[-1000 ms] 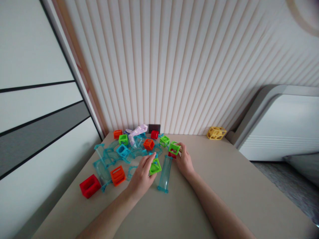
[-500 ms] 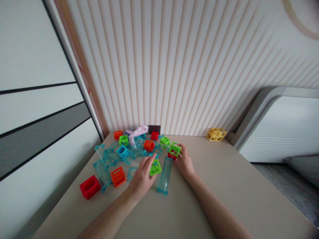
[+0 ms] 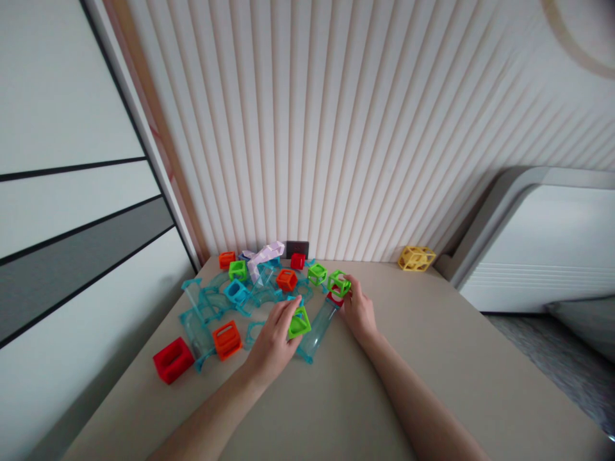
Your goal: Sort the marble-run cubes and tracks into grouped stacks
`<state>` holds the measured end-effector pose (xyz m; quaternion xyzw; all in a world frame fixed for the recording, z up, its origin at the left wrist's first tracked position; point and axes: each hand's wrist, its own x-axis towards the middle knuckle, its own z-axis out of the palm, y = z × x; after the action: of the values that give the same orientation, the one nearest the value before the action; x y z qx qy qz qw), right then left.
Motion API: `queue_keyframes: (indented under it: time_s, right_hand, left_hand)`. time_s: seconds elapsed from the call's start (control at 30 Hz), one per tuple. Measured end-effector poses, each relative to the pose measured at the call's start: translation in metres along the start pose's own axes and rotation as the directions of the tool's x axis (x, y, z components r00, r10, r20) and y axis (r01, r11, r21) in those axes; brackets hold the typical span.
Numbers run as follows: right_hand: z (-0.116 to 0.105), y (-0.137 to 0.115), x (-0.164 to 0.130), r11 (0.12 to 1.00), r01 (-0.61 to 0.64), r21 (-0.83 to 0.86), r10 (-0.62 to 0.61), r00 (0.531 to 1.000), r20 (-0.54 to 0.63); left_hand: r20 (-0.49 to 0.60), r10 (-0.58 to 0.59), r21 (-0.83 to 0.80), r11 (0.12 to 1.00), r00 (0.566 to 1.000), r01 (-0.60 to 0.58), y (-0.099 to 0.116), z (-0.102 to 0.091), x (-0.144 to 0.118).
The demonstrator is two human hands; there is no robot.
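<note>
Beige tabletop (image 3: pixel 432 358) against a ribbed wall: the clear blue tube (image 3: pixel 317 330) is now lying slanted, swung from half a second ago, between both hands. Left hand (image 3: pixel 273 342) is pinching a green block (image 3: pixel 298 322); right hand (image 3: pixel 359 314) is gripping another green cube (image 3: pixel 339 283) at the tube's far end.

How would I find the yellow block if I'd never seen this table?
Look at the beige table and follow its far edge along the striped wall toward the right corner. The yellow block sits there alone, an open cage-like cube. It is the only yellow piece, well apart from the pile of red, green, orange and blue pieces on the left.
</note>
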<state>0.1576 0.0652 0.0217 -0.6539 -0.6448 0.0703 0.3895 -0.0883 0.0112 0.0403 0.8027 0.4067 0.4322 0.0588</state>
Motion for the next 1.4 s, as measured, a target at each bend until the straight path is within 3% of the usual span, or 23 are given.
queue_keyframes:
  time_s: [0.2, 0.43, 0.53, 0.67, 0.73, 0.83, 0.97, 1.13, 1.4]
  right_hand:
    - [-0.004, 0.001, 0.002, 0.995, 0.021, -0.1, -0.022, 1.0, -0.002]
    - [-0.003, 0.005, 0.002, 1.0, 0.018, -0.007, -0.019, 0.999, -0.042]
    - [-0.003, 0.003, 0.005, 0.995, 0.046, 0.093, -0.032, 0.99, -0.14]
    - [-0.009, -0.009, 0.001, 0.975, 0.121, 0.185, -0.049, 0.934, -0.354]
    - [-0.013, -0.018, -0.007, 0.959, 0.123, 0.256, -0.018, 0.925, -0.38]
    - [-0.015, -0.033, -0.026, 0.874, 0.085, 0.479, 0.041, 0.968, -0.246]
    - [-0.009, -0.052, -0.05, 0.693, 0.008, 0.721, -0.007, 1.0, -0.005]
    - [0.0, -0.062, -0.063, 0.612, -0.091, 0.785, -0.091, 0.979, 0.185]
    - [0.004, -0.063, -0.062, 0.457, -0.255, 0.852, -0.107, 0.935, 0.338]
  left_hand:
    - [0.013, -0.004, -0.006, 1.0, 1.0, 0.005, 0.0, -0.001, -0.001]
    - [-0.009, -0.001, 0.002, 1.0, 1.0, 0.001, 0.001, -0.001, 0.001]
    - [-0.011, -0.019, -0.004, 1.0, 1.0, 0.019, -0.001, 0.0, 0.0]
    - [-0.047, -0.041, -0.053, 0.998, 0.998, 0.039, 0.0, -0.002, 0.001]
    - [-0.092, -0.052, -0.068, 0.997, 0.994, 0.046, 0.002, -0.006, 0.004]
    - [-0.187, -0.073, -0.063, 0.996, 0.98, 0.062, 0.004, -0.011, 0.008]
    - [-0.272, -0.112, -0.055, 0.993, 0.956, 0.101, 0.004, -0.014, 0.011]
    - [-0.25, -0.066, -0.033, 0.998, 0.966, 0.06, 0.002, -0.01, 0.009]
    - [-0.211, -0.049, -0.035, 0.998, 0.976, 0.042, 0.001, -0.009, 0.008]
